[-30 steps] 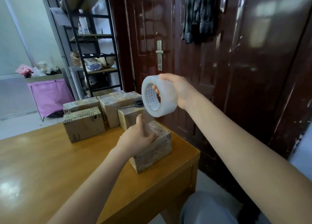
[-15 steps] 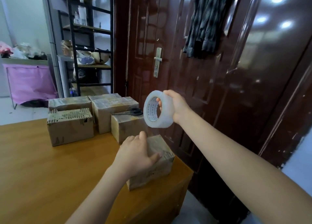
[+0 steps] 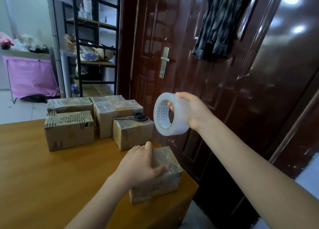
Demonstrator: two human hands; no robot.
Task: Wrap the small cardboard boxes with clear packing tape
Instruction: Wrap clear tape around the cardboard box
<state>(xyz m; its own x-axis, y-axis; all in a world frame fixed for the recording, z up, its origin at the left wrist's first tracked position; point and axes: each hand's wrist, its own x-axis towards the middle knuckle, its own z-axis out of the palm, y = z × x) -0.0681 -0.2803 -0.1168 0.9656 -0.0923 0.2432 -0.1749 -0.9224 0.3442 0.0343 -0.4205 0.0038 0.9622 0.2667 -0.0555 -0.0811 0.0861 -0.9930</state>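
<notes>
A small cardboard box (image 3: 165, 182), partly covered in clear tape, sits near the right corner of the wooden table (image 3: 43, 177). My left hand (image 3: 139, 164) lies on top of it, fingers spread across the lid and thumb at the far edge. My right hand (image 3: 191, 109) grips a roll of clear packing tape (image 3: 170, 114) in the air above and behind the box, fingers through the core. A faint strip of tape seems to run from the roll down to the box.
Several other cardboard boxes (image 3: 69, 130) stand grouped at the table's far side. Black-handled scissors (image 3: 136, 117) lie on one of them. A dark red door (image 3: 189, 56) stands close behind the table's right edge. A black shelf rack (image 3: 96, 38) is at the back.
The view has swung to the right and down. My right hand has kept the tape roll up above the box. My left hand has stayed on the box top.
</notes>
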